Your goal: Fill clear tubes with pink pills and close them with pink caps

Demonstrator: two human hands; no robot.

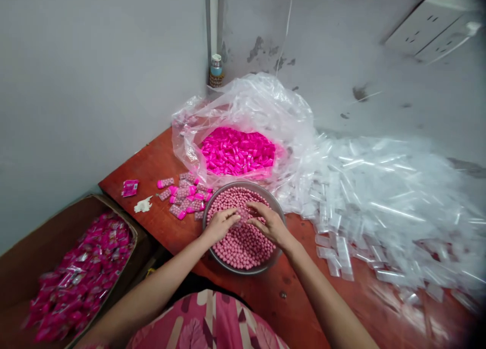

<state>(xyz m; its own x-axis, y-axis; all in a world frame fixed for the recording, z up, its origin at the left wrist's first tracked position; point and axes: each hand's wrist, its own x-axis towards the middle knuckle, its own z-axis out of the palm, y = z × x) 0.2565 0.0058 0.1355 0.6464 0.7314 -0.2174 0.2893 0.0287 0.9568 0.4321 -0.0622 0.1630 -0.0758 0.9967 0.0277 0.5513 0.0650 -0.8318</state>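
Observation:
A grey bowl [247, 271] full of small pink beads [243, 248] stands on the red-brown table [296, 298]. Over the beads, my left hand [222, 225] has its fingers closed on a small clear container [242, 216]. My right hand [269, 222] is just to the right of the container, thumb and fingers apart. Whether its fingertips touch the container is hard to tell. Filled clear containers with pink caps [186, 193] lie in a pile left of the bowl.
Behind the bowl, a clear plastic bag [266, 98] holds bright pink caps [239, 151]. Many clear empty containers [341, 253] cover the right side. A box [131, 225] of pink packets stands lower left. A pink packet [129, 188] lies near the table's left edge.

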